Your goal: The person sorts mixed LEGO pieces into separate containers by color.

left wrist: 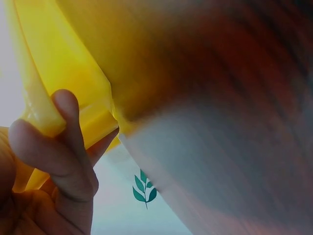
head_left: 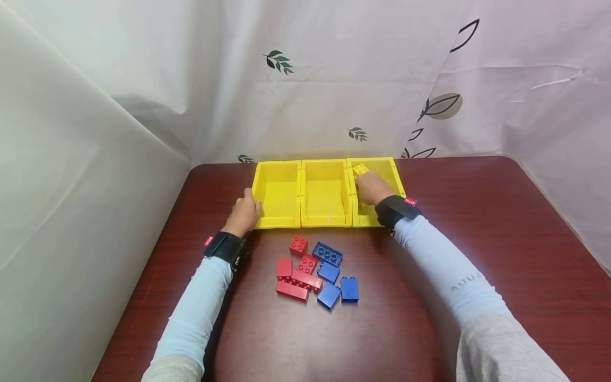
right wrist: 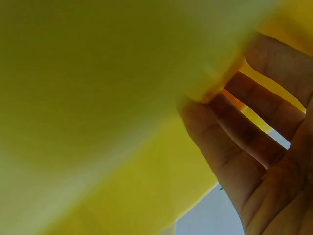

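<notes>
Three yellow bins stand side by side at the back of the table. My left hand [head_left: 244, 213] grips the outer side wall of the left bin [head_left: 277, 220]; in the left wrist view, thumb and fingers lie on both sides of its rim [left wrist: 44, 115]. Over at the right bin [head_left: 392, 172], my right hand [head_left: 374, 188] reaches inside and pinches a yellow brick [head_left: 360, 169] with studs on top. The right wrist view shows its fingertips close around a yellow piece, partly blurred. The lower part of this bin is hidden by the hand.
Several red bricks [head_left: 292, 291] and several blue bricks [head_left: 350, 289] lie loosely grouped on the dark red table [head_left: 477, 239], in front of the bins. The middle bin [head_left: 326, 220] adjoins both others. A white patterned curtain [head_left: 324, 106] hangs behind the table.
</notes>
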`<state>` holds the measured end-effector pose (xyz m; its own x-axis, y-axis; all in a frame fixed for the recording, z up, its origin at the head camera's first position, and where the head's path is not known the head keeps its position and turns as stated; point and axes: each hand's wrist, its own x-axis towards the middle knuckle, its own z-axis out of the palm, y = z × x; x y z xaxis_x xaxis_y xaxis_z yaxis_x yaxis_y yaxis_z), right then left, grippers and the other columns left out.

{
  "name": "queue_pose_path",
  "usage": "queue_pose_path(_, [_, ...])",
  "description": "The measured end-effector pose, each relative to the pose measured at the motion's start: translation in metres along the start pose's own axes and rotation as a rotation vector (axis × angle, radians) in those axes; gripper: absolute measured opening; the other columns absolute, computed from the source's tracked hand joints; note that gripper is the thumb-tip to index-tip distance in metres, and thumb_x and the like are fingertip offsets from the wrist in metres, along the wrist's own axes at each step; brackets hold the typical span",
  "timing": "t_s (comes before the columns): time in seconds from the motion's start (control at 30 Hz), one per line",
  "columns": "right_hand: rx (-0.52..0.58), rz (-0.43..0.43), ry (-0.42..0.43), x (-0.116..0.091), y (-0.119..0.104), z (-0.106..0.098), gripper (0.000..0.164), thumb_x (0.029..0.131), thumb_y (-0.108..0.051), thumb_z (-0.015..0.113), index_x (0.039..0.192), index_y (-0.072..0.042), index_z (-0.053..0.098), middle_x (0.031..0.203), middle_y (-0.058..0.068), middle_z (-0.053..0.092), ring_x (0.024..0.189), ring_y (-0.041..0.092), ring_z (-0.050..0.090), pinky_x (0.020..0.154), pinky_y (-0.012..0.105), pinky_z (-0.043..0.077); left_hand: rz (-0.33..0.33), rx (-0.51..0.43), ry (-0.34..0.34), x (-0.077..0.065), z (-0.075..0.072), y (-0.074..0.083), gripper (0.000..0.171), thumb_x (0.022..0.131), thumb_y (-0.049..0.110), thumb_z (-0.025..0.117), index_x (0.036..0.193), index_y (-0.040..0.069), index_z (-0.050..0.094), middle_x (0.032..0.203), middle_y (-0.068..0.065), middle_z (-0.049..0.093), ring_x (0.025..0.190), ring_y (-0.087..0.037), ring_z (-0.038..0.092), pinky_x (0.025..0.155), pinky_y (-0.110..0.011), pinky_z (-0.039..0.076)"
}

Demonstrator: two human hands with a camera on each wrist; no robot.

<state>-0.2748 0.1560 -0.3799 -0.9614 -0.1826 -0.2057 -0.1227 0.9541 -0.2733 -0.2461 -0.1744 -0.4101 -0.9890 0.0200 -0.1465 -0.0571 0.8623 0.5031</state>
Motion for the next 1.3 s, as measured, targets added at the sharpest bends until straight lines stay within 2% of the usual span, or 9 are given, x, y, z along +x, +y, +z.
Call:
queue_pose_path(0.33, [-0.021, -0.01, 0.016, -0.001, 0.0, 0.002, 0.017, 0.091, -0.003, 0.06, 0.105, 0.001, 0.068, 0.112, 0.021, 0.068, 0.088, 0.031, 0.059, 0.08, 0.039, 0.049, -0.002, 0.006, 0.011, 0.001, 0.001, 0.0, 0.038, 0.104, 0.023, 0.04, 0.132, 0.0, 0.032, 0.096, -0.022, 0.053, 0.084, -0.035, 0.059, 0.075, -0.041, 0.05])
queue_pose_path(0.77, [-0.039, -0.024, 0.029, -0.005, -0.003, 0.002, 0.017, 0.092, -0.003, 0.059, 0.106, 0.003, 0.068, 0.114, 0.023, 0.066, 0.09, 0.032, 0.058, 0.082, 0.042, 0.049, 0.013, 0.019, 0.019, 0.001, 0.002, -0.001, 0.038, 0.104, 0.024, 0.04, 0.132, -0.001, 0.033, 0.097, -0.024, 0.055, 0.084, -0.035, 0.06, 0.075, -0.042, 0.05])
queue_pose_path(1.03, [-0.022, -0.01, 0.05, -0.007, 0.001, 0.002, 0.023, 0.09, -0.013, 0.067, 0.11, -0.001, 0.069, 0.107, 0.016, 0.068, 0.089, 0.031, 0.058, 0.079, 0.041, 0.049, 0.006, 0.01, 0.016, 0.002, 0.002, -0.002, 0.038, 0.104, 0.023, 0.04, 0.132, -0.001, 0.032, 0.095, -0.022, 0.054, 0.081, -0.035, 0.059, 0.073, -0.04, 0.05])
queue_pose_path(1.17, [-0.044, -0.042, 0.079, -0.016, 0.002, -0.005, 0.032, 0.087, -0.018, 0.07, 0.116, -0.002, 0.069, 0.113, 0.016, 0.069, 0.097, 0.032, 0.062, 0.083, 0.044, 0.052, -0.001, 0.008, 0.012, 0.002, 0.002, -0.001, 0.038, 0.104, 0.024, 0.04, 0.132, 0.0, 0.032, 0.096, -0.022, 0.054, 0.082, -0.035, 0.059, 0.073, -0.041, 0.05])
queue_pose_path(1.3, [-0.054, -0.061, 0.129, -0.039, -0.004, -0.017, 0.042, 0.088, -0.023, 0.072, 0.124, -0.004, 0.065, 0.123, 0.017, 0.066, 0.109, 0.033, 0.06, 0.091, 0.049, 0.051, -0.002, 0.006, 0.003, 0.002, 0.001, -0.002, 0.039, 0.104, 0.023, 0.04, 0.133, -0.001, 0.032, 0.097, -0.023, 0.053, 0.083, -0.035, 0.059, 0.074, -0.041, 0.05])
